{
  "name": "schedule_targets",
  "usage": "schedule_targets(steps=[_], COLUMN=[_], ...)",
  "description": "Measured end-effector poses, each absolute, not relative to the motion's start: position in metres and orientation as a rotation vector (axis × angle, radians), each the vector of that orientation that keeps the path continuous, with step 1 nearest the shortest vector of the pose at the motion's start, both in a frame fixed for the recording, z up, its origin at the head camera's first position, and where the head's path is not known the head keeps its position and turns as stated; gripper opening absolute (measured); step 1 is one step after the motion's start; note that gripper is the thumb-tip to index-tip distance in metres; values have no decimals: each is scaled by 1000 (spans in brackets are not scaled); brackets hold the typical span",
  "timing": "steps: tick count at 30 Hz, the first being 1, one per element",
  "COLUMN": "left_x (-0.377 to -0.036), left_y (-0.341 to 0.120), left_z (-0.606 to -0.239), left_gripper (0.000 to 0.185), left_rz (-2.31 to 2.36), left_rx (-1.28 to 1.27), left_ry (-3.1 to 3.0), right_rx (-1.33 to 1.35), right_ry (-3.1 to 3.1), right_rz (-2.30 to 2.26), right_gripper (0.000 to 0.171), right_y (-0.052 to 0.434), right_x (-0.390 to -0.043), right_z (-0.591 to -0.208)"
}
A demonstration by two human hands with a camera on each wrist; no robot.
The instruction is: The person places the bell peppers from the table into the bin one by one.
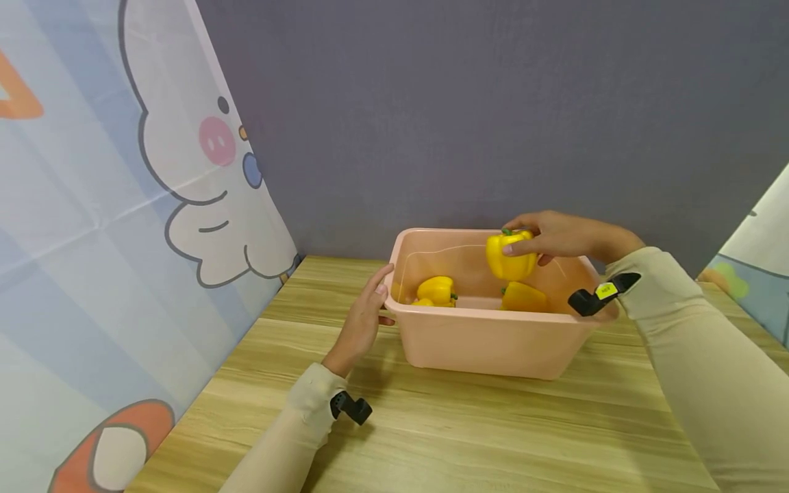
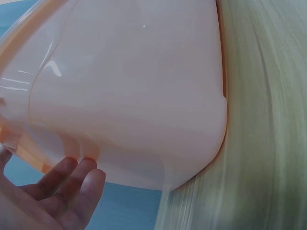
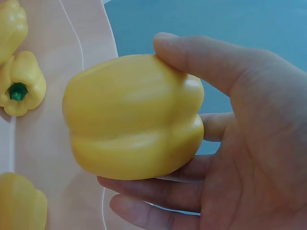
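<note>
one pink tub stands on the wooden tabletop, holding at least two yellow peppers. left hand rests against its left rim, fingers nearly straight, gripping nothing. right hand curls round a third held pepper above the tub. risk: the smooth skin could slip from the fingers, dropping it onto those below.

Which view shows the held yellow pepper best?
The right wrist view: the held pepper fills the frame, gripped by the right hand. The head view shows it small above the pink tub. The left wrist view shows none of it.
</note>
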State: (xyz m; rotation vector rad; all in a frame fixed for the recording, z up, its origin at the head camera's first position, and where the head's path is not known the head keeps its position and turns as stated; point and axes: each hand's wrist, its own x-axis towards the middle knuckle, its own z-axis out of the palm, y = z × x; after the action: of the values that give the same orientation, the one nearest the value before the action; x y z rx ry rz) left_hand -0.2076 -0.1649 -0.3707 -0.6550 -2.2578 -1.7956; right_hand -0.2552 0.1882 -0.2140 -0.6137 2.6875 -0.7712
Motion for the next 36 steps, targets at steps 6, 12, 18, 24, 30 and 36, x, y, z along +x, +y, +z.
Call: schedule_targets(steps=[6,12,18,24,30,36], left_x=[-207,-207,-207,-206,-206,-206], left_y=[-167,-167,-167,-166,-164,-164], left_z=[-372,-372,-372,-372,-371,-369], left_gripper=[51,50,50,49,50,49], left_rz=[-1780,-1791,-1844,-1800,-1774,-1806], left_rx=[-651,-650,-646,-645,-649,-645], left_ry=[-2257,-2253,-2236,-2255,-2259,-2263], right_rx=[-617,-622,-624,-634,-632,-631], right_ry=[2693,2678,2668,2652,2661,2662], right_rz=[-767,-763,-777,-806,-788,-790], right_gripper=[75,77,77,76,78,77], right_y=[181,178,175,174,174,174], right_x=[-259,-260,-261,-260,-261,-261], right_z=[-214,-215,-215,-217,-218,-216])
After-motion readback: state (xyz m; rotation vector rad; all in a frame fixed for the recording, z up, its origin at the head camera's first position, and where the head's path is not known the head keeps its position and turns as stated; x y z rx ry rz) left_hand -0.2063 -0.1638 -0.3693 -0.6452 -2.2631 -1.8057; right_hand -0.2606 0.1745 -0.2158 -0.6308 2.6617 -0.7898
